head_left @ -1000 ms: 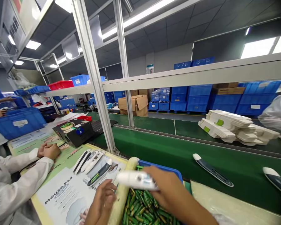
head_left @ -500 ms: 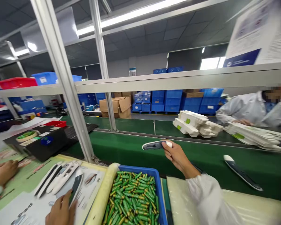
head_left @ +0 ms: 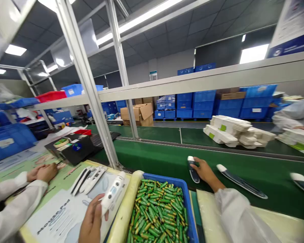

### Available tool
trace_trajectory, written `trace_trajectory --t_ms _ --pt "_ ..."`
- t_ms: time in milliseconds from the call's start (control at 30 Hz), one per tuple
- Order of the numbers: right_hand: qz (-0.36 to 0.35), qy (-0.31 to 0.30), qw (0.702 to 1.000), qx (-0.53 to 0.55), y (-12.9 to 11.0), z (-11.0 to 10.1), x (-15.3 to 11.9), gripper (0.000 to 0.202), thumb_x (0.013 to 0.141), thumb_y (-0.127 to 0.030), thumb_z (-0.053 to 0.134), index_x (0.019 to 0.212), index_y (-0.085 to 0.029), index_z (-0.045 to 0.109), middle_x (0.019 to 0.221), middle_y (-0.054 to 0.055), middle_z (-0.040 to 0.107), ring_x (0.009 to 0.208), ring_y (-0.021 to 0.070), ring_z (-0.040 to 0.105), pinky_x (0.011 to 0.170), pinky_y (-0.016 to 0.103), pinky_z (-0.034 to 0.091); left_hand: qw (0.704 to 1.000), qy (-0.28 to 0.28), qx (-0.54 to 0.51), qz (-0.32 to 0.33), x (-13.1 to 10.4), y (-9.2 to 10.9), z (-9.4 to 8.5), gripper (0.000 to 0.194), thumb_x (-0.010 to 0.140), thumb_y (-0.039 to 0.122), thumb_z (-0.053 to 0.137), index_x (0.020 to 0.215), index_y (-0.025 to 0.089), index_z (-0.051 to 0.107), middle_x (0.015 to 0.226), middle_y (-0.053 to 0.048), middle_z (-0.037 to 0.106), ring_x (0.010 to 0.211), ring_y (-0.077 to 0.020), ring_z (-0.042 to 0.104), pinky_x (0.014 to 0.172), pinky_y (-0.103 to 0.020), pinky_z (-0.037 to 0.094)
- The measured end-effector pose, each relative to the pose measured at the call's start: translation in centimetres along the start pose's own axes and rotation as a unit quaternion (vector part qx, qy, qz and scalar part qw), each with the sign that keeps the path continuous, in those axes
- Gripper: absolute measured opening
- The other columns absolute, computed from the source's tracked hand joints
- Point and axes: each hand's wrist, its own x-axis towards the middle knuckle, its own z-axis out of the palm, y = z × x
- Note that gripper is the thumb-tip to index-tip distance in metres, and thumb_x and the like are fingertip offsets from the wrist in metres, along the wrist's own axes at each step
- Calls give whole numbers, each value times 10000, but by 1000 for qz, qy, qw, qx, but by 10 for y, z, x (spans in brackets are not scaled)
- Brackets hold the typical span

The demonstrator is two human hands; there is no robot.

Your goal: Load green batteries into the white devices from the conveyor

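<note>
My right hand (head_left: 204, 170) reaches over the green conveyor belt (head_left: 162, 158) and rests on a dark device with a white tip (head_left: 193, 168) lying on the belt. My left hand (head_left: 91, 221) holds a white thermometer-like device (head_left: 112, 193) above the printed paper mat (head_left: 58, 216). A blue bin full of green batteries (head_left: 158, 211) sits between my two arms. Three more white devices (head_left: 88, 175) lie side by side on the mat.
Two other dark devices (head_left: 240, 181) lie further right on the belt. Stacks of flat white cartons (head_left: 233, 131) sit across the belt near a co-worker's sleeve (head_left: 294, 114). Another person's clasped hands (head_left: 42, 172) rest at left. A metal frame post (head_left: 91, 91) rises ahead.
My right hand carried a device out over the belt and lowered it onto the belt. My left hand picked a white device up off the mat.
</note>
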Motion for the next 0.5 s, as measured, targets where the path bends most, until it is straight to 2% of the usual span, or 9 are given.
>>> trace_trajectory --t_ms 100,167,233,300,333,400,433,467,500 --pt "-53 -1 998 -29 -24 -10 -9 456 798 -467 707 1131 -157 675 1154 178 615 971 331 667 1038 547 504 996 -65 -28 -45 -9 29 2 769 929 834 433 1352 224 632 732 -1 639 812 -258 701 855 -393 586" --pt "-144 -50 987 -47 -58 -7 -35 562 860 -525 677 1288 -162 643 1280 187 575 940 295 662 982 517 541 991 -98 -55 -73 -13 46 5 812 919 843 447 1422 222 590 842 -40 684 849 -260 696 828 -379 584" --pt "-265 -156 950 -60 -98 8 -80 714 878 -530 723 1489 -220 524 1445 172 529 1066 289 659 989 483 552 981 -143 -98 -85 -18 60 11 840 913 839 472 1480 223 538 961 -73 712 839 -248 677 785 -361 579" --pt "-362 -251 892 -101 -131 31 -132 928 837 -399 817 1631 -253 358 1592 161 467 1356 324 559 1143 492 464 966 -206 -140 -76 -23 69 17 854 935 809 471 1566 235 441 971 -70 716 770 -231 649 730 -352 568" --pt "-400 -295 857 -135 -143 42 -155 852 863 -290 780 1618 -249 387 1555 156 528 1379 326 548 1168 499 435 957 -239 -149 -71 -24 70 19 854 955 790 453 1609 244 384 950 -63 719 748 -232 649 721 -359 569" --pt "-431 -367 801 -194 -155 56 -186 600 886 -104 631 1463 -251 559 1356 114 685 1209 303 654 1072 472 489 947 -288 -126 -58 -17 65 17 817 1004 749 360 1662 269 295 948 -62 736 800 -257 694 797 -401 596" --pt "-424 -382 795 -205 -157 58 -192 530 872 -63 587 1368 -249 617 1263 95 724 1112 290 689 998 438 517 952 -288 -91 -41 -8 57 13 785 1025 723 314 1670 278 284 1018 -77 753 904 -273 724 890 -431 600" --pt "-404 -380 808 -198 -157 57 -194 484 859 -52 568 1296 -248 641 1199 78 742 1033 275 705 928 398 529 964 -265 -26 -10 6 47 8 760 1036 705 278 1664 278 308 1127 -98 759 1050 -287 728 1002 -461 578" --pt "-376 -358 836 -175 -156 55 -191 445 864 -68 565 1265 -246 636 1163 70 746 980 263 711 868 361 530 973 -226 47 26 24 34 2 736 1045 682 252 1648 272 351 1257 -120 737 1226 -298 682 1123 -496 516"
